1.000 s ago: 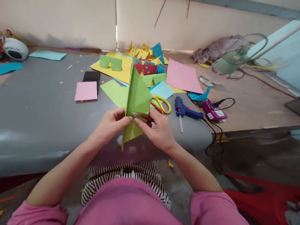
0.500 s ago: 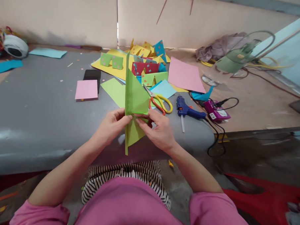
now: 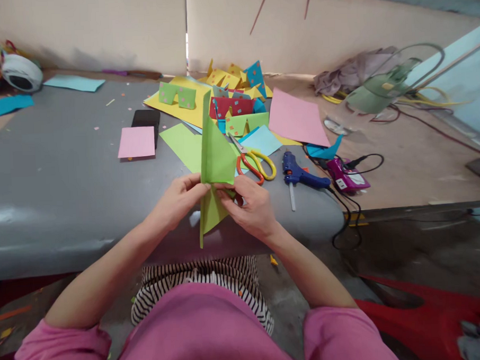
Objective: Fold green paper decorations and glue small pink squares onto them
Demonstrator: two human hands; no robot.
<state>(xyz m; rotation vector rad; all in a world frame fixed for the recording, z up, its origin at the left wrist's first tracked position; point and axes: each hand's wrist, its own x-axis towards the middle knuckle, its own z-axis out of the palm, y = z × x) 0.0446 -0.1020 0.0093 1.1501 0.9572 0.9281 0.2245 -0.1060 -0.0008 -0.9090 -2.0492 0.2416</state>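
Observation:
A folded sheet of light green paper [image 3: 216, 154] is held up above the near edge of the table, its long narrow fold standing almost upright. My left hand [image 3: 180, 199] pinches that fold at mid-height, thumb in front. On the other side my right hand [image 3: 249, 203] grips the paper near its middle crease; some of its fingertips are hidden behind the paper. Just beyond my right hand lie scissors [image 3: 255, 166] with red and yellow handles. A blue glue gun [image 3: 303, 174] with a clear glue stick rests farther right.
Folded dotted paper pieces [image 3: 232, 107] are heaped at the back. A pink paper square [image 3: 137, 142] partly covers a black phone [image 3: 145, 119]. Right of the glue gun sit a purple power adapter [image 3: 348, 174] and cables. A white tape roll [image 3: 21, 73] is at far left.
The green paper's upper flap has swung slightly left, toward the fold, and its top tip sits a little lower. Both hands keep their grip, the right one drawn slightly left.

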